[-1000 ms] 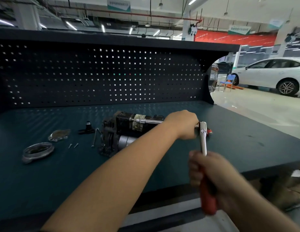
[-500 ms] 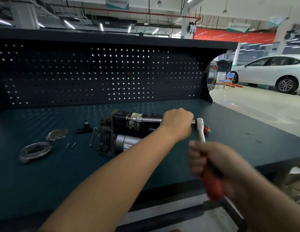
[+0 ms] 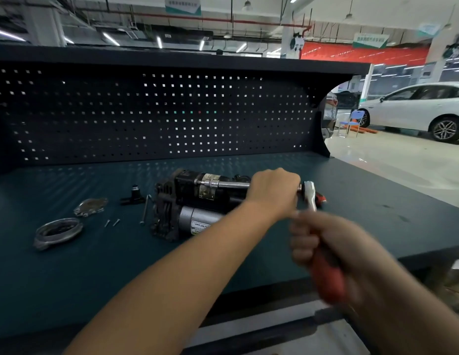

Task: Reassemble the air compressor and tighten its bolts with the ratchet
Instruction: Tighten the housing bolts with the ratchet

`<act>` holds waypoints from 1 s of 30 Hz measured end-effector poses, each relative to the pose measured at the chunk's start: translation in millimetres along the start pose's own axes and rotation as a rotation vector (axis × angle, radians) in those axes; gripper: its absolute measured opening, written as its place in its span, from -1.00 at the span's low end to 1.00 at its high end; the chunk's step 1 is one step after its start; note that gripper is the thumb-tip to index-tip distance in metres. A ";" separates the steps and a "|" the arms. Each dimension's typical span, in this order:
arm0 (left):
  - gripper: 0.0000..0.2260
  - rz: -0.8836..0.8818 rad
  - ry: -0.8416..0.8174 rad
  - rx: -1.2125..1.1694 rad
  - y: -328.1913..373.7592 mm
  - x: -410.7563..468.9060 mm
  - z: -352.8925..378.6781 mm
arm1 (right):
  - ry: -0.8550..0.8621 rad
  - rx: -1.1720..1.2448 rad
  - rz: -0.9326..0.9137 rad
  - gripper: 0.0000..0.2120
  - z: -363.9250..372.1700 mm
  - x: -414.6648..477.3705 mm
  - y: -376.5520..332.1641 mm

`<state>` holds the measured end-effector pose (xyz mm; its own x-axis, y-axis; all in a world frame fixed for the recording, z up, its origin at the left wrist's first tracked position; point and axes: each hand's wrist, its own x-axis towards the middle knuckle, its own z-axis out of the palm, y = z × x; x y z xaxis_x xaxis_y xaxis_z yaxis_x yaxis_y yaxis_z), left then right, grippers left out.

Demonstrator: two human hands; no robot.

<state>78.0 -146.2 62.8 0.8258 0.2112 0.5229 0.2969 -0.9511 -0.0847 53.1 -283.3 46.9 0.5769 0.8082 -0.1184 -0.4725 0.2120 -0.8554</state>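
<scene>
The black air compressor [image 3: 195, 201] lies on its side mid-bench, its silver motor cylinder [image 3: 197, 219] facing me. A long chrome extension bar [image 3: 224, 185] runs along its top from a bolt head to the ratchet [image 3: 309, 192]. My left hand [image 3: 273, 192] grips the bar just left of the ratchet head. My right hand [image 3: 325, 248], blurred, grips the ratchet's red handle [image 3: 327, 280], which points down toward me.
On the dark bench [image 3: 69, 278], left of the compressor, lie a round metal ring [image 3: 58, 233], a flat cover plate [image 3: 90, 206], a black fitting [image 3: 134, 195], a long bolt [image 3: 145, 209] and two small screws [image 3: 112, 222]. A pegboard [image 3: 156, 114] backs the bench. A white car [image 3: 425, 110] stands far right.
My right hand has swung the red handle; it now leans further to the right and is blurred. My left hand stays on the extension bar. The compressor has not moved.
</scene>
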 end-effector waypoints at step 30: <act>-0.88 0.006 0.320 -0.017 -1.8 -6.3 14.4 | -0.033 0.055 -0.043 -0.73 5.0 7.2 -11.3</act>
<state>79.2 -142.5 47.6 0.6337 0.1266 0.7631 0.2822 -0.9564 -0.0757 59.3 -277.2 58.2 0.5753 0.8154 -0.0650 -0.4843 0.2755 -0.8304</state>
